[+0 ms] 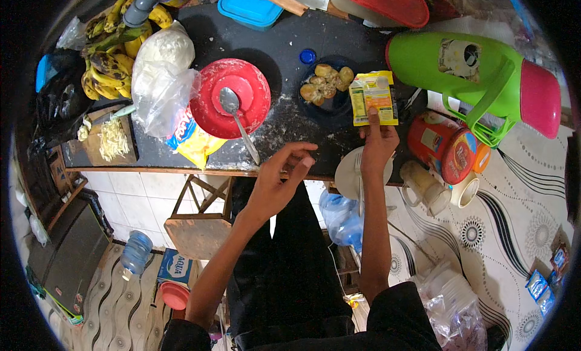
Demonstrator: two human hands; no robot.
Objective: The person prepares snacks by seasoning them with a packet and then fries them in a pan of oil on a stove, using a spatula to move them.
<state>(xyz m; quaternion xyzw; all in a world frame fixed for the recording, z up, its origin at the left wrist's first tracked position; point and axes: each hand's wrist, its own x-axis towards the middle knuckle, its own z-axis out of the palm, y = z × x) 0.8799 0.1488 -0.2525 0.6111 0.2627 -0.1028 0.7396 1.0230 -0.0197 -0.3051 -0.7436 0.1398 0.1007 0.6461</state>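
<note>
My right hand point(376, 146) pinches the lower edge of a flat yellow packet point(372, 97) between thumb and fingers, beside a dark blue plate point(311, 114) of brownish round pieces point(325, 85). Empty, with thumb and fingers apart, my left hand point(279, 177) hovers over the table's front edge. Nearest to it is a metal spoon point(241, 132), which leans in a red bowl point(257, 85) dusted with white powder. Below my right hand, a pale round plate or lid point(346, 174) is partly hidden by my wrist.
Left of the bowl are a plastic bag of white powder point(163, 54), bananas point(109, 75) and a cutting board point(85, 151) with chopped pale pieces. A green thermos jug point(417, 57), a red jar point(445, 146) and a glass mug point(426, 184) stand right. A blue-lidded box point(251, 9) sits behind.
</note>
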